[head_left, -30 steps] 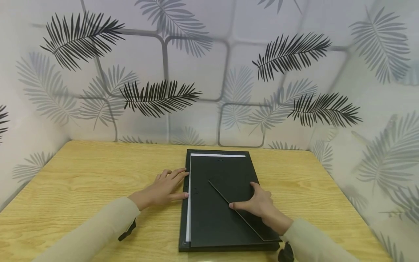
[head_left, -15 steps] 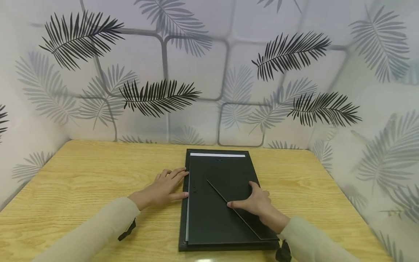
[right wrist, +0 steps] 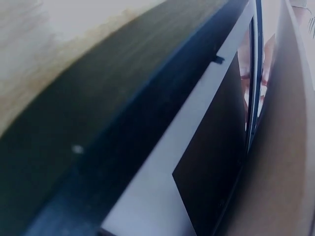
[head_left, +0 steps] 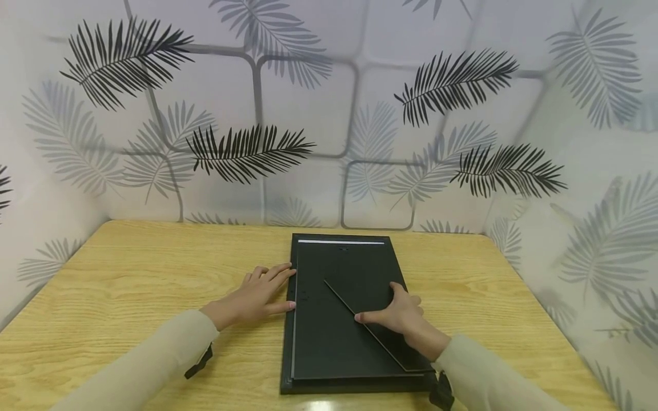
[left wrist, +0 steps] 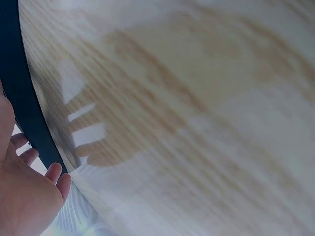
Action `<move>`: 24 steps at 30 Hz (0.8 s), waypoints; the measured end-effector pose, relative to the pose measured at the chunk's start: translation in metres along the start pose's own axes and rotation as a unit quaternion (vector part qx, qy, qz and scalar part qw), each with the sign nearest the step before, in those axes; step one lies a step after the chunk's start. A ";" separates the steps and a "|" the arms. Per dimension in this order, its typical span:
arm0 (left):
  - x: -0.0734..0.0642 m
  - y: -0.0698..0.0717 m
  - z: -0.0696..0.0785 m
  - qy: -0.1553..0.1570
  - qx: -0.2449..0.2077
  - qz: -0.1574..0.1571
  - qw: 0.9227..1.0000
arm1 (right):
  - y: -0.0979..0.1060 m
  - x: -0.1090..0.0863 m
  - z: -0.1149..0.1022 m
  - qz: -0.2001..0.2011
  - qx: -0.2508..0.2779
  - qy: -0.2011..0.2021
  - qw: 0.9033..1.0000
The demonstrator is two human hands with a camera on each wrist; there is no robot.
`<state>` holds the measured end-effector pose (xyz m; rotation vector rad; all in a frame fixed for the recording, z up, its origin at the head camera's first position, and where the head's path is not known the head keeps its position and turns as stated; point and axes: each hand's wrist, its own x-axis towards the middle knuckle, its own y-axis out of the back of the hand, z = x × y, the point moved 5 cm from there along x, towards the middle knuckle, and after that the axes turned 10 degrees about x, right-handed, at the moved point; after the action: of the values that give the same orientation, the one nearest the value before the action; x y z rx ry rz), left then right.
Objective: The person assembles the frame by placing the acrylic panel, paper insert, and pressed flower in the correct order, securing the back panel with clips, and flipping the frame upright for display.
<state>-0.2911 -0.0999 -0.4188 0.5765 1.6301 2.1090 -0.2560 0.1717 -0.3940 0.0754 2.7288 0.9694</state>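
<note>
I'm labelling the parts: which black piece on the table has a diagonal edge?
The flap on the right side of the backing board: its edge runs diagonally, while the backing board and the frame beneath are rectangular.

From here the table shows smooth, glossy wood grain; the backing board looks matt, the frame smooth, perhaps plastic, the left sleeve matt cloth.

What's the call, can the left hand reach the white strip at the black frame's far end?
Likely yes: the left hand is at the left edge of the black frame, nothing lies over the white strip, and the right hand sits opposite.
</note>
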 end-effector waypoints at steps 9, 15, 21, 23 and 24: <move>-0.001 -0.001 -0.003 -0.003 -0.005 -0.009 1.000 | -0.002 0.006 -0.002 -0.015 0.001 0.001 1.000; 0.000 -0.002 -0.003 -0.001 -0.004 -0.009 1.000 | -0.002 0.007 -0.004 -0.012 -0.010 0.004 1.000; 0.001 -0.002 -0.003 -0.002 0.003 -0.002 1.000 | -0.002 0.008 -0.003 -0.004 -0.022 0.010 1.000; 0.001 -0.001 -0.003 -0.003 0.004 0.000 1.000 | -0.002 0.009 -0.003 -0.002 -0.026 0.014 1.000; 0.001 -0.001 -0.003 -0.003 0.004 0.002 1.000 | -0.002 0.009 -0.003 -0.001 -0.027 0.016 1.000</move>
<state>-0.2935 -0.1010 -0.4205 0.5872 1.6352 2.1026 -0.2656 0.1696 -0.3953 0.0485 2.7279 1.0523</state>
